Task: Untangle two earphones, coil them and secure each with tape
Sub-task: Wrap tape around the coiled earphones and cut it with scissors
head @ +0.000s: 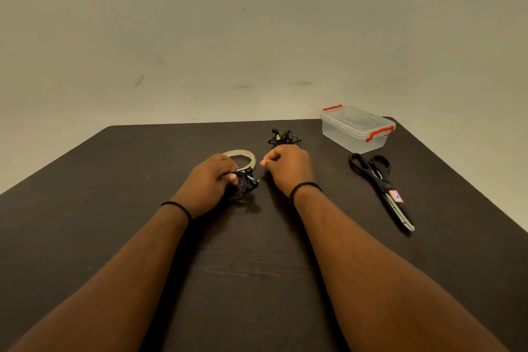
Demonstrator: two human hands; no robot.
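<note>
While the left hand [213, 180] held a bunched black earphone [245, 183] just above the worktop [285, 280], fingers curled round the coil, the second earphone [284, 138] sat as a separate bundle further back, just beyond the right hand [288, 167]. So the untangling looked done: two distinct bundles, well apart. The far bundle showed a small yellow patch, possibly tape, but too small to tell, so whether it was secured is unconfirmed. The bundle in the left grip looked coiled, with no tape visible on it. The right hand was closed, thumb against forefinger as if pinching something; couldn't tell whether it held a cord end, a tape strip or nothing. The tape roll [243, 158] lay flat just behind the left hand, partly hidden by it. The scissors [381, 184] lay to the right, untouched, near a closed clear box [357, 130] with red clips. My read: roughly halfway or past; taping of the held coil remained, maybe both.
</note>
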